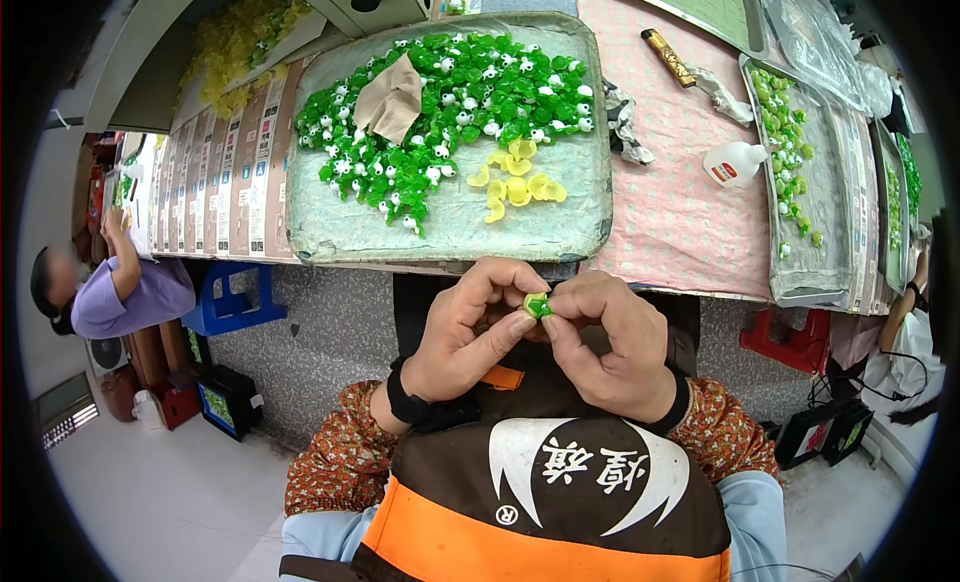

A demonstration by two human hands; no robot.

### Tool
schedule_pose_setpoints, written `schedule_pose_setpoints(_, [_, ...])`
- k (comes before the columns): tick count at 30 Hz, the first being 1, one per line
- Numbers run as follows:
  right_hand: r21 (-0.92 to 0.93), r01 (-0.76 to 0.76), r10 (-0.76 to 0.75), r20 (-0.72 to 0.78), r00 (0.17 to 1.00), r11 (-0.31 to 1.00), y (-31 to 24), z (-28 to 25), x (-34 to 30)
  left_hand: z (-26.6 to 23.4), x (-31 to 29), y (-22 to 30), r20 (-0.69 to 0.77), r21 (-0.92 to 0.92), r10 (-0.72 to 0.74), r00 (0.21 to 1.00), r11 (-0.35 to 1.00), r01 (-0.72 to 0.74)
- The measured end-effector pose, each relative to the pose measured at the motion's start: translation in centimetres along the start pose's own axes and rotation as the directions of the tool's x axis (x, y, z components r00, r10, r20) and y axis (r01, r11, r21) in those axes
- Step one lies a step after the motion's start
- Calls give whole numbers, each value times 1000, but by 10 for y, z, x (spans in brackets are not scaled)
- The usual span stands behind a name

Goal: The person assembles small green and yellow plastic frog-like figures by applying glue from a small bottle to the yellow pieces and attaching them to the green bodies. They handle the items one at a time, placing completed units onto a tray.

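Observation:
Between the fingertips of my left hand (478, 317) and my right hand (612, 337) is a small green and yellow plastic piece (537, 305). Both hands pinch it, just in front of the table's near edge. Beyond them lies a large tray (450, 244) lined with pale green cloth. Heaped in it are many small green plastic pieces with white balls (400, 182). A loose group of yellow curved shells (517, 190) lies at the heap's right front. A crumpled brown piece of paper or cloth (390, 99) rests on top of the heap.
Right of the tray are a white squeeze bottle (734, 165), a dark tube (668, 59) and a crumpled rag (625, 124). Farther right, a long tray (815, 262) holds green-yellow pieces. Yellow shells (235, 42) fill a box at back left. A person in purple (135, 297) sits at left.

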State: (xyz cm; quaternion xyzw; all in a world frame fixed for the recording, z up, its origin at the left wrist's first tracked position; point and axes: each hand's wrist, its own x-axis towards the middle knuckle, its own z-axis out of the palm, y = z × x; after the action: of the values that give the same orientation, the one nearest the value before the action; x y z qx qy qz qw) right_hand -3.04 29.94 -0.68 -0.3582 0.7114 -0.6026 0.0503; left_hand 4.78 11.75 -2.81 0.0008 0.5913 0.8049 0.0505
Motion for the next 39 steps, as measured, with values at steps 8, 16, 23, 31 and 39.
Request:
schedule_pose_setpoints(8, [43,-65,64,18,998,997,-2,-1,0,2,0,-1,-9,-64,-27,1000,998,26])
schedule_pose_setpoints(16, [15,-37,37,20,999,999,-1,-2,1,2,-1,-1,-14,-112,-38,999,993,36])
schedule_pose_setpoints(23, [-13,17,-17,-3,1000,1000,1,-1,2,5,-1,1,-31,-120,-33,999,992,29])
schedule_pose_setpoints(31, [-10,-7,7,4,1000,1000,-3,-1,4,0,-2,-1,-27,-177,-100,995,980,93])
schedule_pose_setpoints(39, [12,-99,99,16,995,995,-7,-1,3,2,-3,-4,-67,-253,-91,994,965,72])
